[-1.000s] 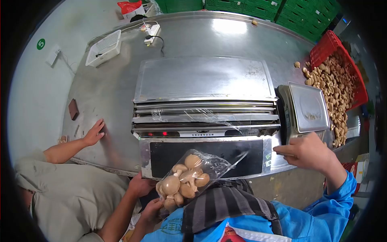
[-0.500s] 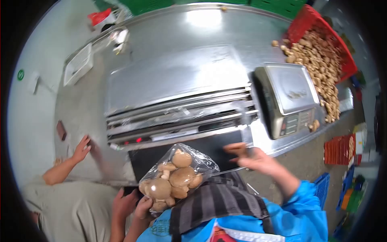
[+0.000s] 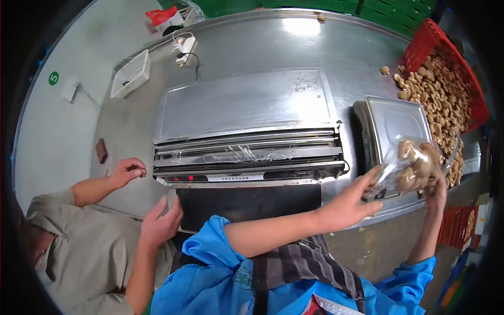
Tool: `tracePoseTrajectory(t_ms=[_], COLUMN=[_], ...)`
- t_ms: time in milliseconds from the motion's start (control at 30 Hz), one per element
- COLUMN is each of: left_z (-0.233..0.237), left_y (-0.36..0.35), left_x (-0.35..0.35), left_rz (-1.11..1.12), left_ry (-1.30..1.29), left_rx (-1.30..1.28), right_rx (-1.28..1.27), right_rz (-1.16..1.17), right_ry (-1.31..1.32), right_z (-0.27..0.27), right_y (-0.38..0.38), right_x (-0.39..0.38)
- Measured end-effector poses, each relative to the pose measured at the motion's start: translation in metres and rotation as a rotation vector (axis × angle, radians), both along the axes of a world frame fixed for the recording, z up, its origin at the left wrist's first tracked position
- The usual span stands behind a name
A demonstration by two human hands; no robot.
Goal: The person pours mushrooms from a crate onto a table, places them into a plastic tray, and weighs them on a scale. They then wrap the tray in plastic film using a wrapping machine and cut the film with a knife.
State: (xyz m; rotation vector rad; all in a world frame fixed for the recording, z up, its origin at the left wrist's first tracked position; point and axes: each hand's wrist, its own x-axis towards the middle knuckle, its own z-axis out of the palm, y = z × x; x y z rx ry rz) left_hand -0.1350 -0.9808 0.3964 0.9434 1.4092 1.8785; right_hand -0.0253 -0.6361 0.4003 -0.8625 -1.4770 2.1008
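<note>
A broad stainless-steel table [image 3: 252, 47], brushed and glaring under the light, carries a boxy metal wrapping machine [image 3: 247, 102] with a flat lid, a strip of crinkled clear film [image 3: 236, 153] across its rollers and a matte black pad [image 3: 247, 202] at its front edge. Just right of it stands a scale [image 3: 399, 118] with a square steel pan, and beyond that a red slatted plastic crate [image 3: 430, 39] heaped with loose tan mushrooms [image 3: 446, 100]. A white mesh basket [image 3: 131, 73] sits far left.

The clear, glossy bag of mushrooms [image 3: 412, 168], lumpy with rounded brown caps, is held up over the scale's front corner. The left hand [image 3: 346, 205] reaches across with fingers spread wide, fingertips touching the bag's lower left edge. The right hand [image 3: 436, 191] grips the bag from below on its right side, partly hidden behind the plastic.

A co-worker's hand [image 3: 128, 170] in a beige sleeve rests curled on the table at left
</note>
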Motion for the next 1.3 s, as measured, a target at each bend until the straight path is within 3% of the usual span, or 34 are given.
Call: tracePoseTrajectory(t_ms=[33, 133, 200, 267, 300, 400, 467, 533, 633, 733, 900, 1200, 1300], left_z=[0.006, -0.005, -0.007, 0.003, 0.005, 0.007, 0.007, 0.006, -0.002, 0.013, 0.000, -0.017, -0.012], left_y=[-0.009, -0.054, -0.095, -0.138, -0.160, -0.212, -0.227, -0.233, -0.247, -0.251, -0.273, -0.276, -0.283], left_x=[-0.003, -0.014, -0.012, -0.008, -0.004, 0.015, 0.020, 0.015, 0.006, -0.025, -0.034, -0.020, -0.022], left_rz=[0.043, -0.093, -0.059, 0.186, 0.315, 0.716, 0.919, 1.026, 1.136, 0.994, 0.930, 1.083, 0.942], left_ry=[0.131, 0.082, -0.424, -0.472, -0.457, -0.402, -0.284, 0.010, 0.384, 0.720, 0.810, 0.820, 0.926], left_rx=[-0.051, -0.377, -0.382, -0.516, -0.549, -0.627, -0.580, -0.652, -0.730, -0.921, -1.148, -1.367, -1.436], right_rx=[0.020, 0.131, 0.225, 0.882, 1.094, 1.429, 0.979, 0.845, 0.622, 0.897, 0.979, 1.221, 1.232], right_rz=[0.013, -0.126, -0.098, -0.128, -0.132, -0.115, 0.076, 0.265, 0.726, 0.938, 1.313, 1.499, 1.547], right_ry=[-0.016, -0.104, -0.268, -0.622, -0.764, -0.541, -0.418, -0.466, -0.510, -0.321, -0.375, -0.501, -0.472], right_z=[-0.013, -0.040, -0.048, -0.048, -0.027, 0.009, 0.011, 0.038, 0.057, 0.066, 0.103, 0.109, 0.110], right_y=[0.046, 0.104, 0.127, 0.149, 0.126, 0.085, 0.052, -0.050, -0.107, -0.131, -0.151, -0.169, -0.172], right_x=[0.005, -0.008, -0.019, -0.028, -0.034, -0.031, -0.031, -0.054, -0.070, -0.094, -0.143, -0.193, -0.203])
